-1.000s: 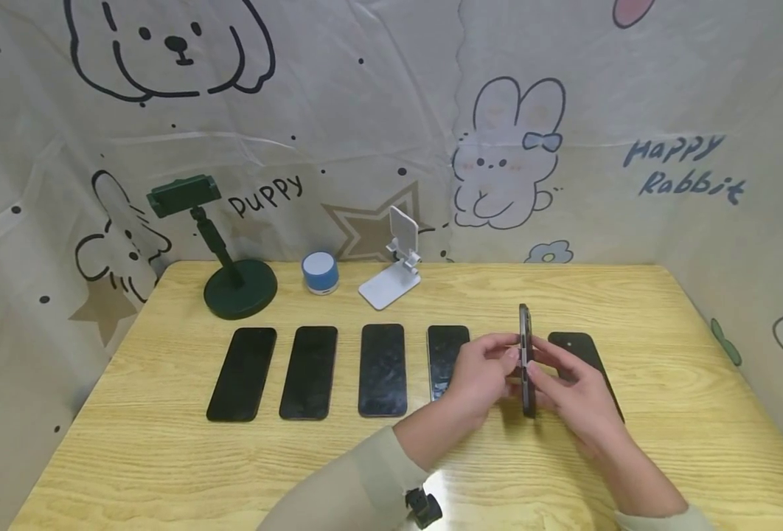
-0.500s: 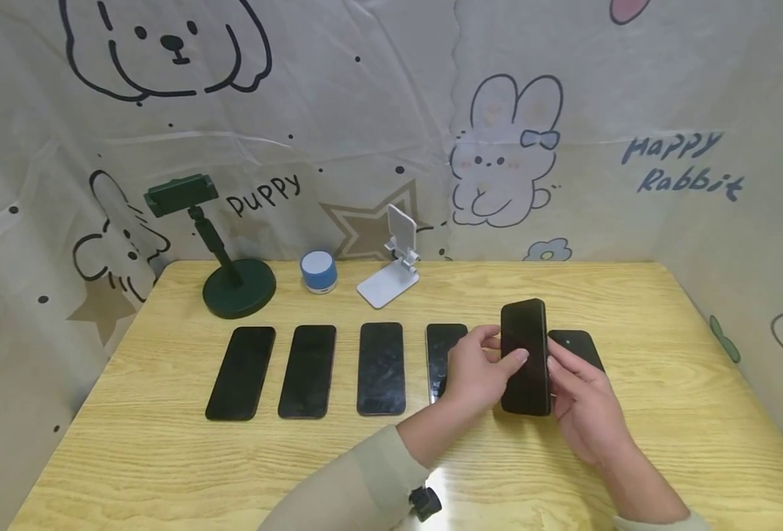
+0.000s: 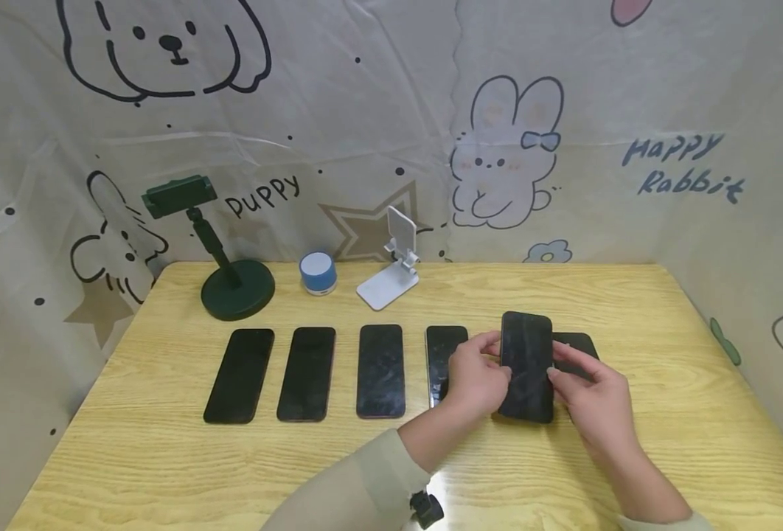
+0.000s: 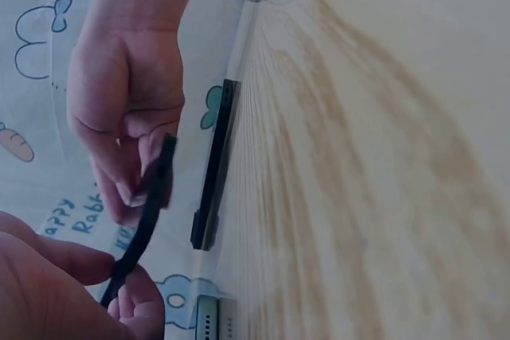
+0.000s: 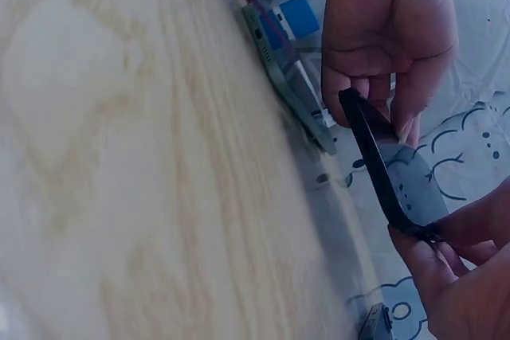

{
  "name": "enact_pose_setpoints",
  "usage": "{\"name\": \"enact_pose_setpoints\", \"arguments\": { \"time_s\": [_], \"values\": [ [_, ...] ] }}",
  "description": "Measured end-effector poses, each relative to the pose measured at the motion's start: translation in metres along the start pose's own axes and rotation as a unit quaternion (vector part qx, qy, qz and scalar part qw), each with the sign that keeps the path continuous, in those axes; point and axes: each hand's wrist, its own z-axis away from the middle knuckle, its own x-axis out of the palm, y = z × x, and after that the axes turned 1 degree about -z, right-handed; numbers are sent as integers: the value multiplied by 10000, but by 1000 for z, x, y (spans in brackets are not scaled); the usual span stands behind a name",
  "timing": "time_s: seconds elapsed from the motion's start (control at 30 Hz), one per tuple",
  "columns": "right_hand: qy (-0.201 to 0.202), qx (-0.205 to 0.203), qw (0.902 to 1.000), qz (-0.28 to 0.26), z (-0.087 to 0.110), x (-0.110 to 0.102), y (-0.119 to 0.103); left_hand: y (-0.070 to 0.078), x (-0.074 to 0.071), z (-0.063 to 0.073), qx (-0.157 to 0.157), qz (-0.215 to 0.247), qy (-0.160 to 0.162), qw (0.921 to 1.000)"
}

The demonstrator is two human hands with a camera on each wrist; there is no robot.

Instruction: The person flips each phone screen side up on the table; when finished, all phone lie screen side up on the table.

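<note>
Both hands hold a black smartphone [image 3: 526,369] over the right part of the table, its dark screen turned towards the head camera. My left hand [image 3: 476,375] grips its left edge, with the thumb at the front of that side. On the opposite edge, the thumb and fingers of my right hand [image 3: 596,394] pinch it. The left wrist view shows the smartphone [image 4: 142,232] nearly edge-on, raised off the table. Behind my left hand lies a phone with a pale edge [image 3: 446,358], partly covered. Another dark phone [image 3: 579,343] is mostly hidden behind my right hand and the held one.
Several phones lie in a row, including a black one [image 3: 239,376], another [image 3: 307,375] and a smudged one [image 3: 381,371]. Behind them stand a green phone stand [image 3: 237,289], a blue-and-white round speaker [image 3: 318,273] and a white folding stand [image 3: 391,284]. A patterned cloth [image 3: 365,110] hangs behind.
The held smartphone has turned from edge-on to screen facing the head camera, and its top has dropped slightly. Both hands keep hold of its sides; the other phones have not moved.
</note>
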Motion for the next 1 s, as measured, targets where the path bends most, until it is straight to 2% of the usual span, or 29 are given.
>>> {"name": "enact_pose_setpoints", "arguments": {
  "time_s": [0.17,0.43,0.7,1.0],
  "values": [
    [-108,-161,9979,623,-5,-2,6,-3,2,-2,-42,-130,-99,9999],
    [-627,-140,9948,795,-10,-4,6,-5,-1,-3,-172,-279,-491,9983],
    [-1122,143,9858,1240,-10,-4,0,-2,-1,3,-484,-235,-461,9975],
    [-1659,260,9735,1554,-8,-3,-4,2,-1,7,-510,-574,-631,9950]
  ]
}}
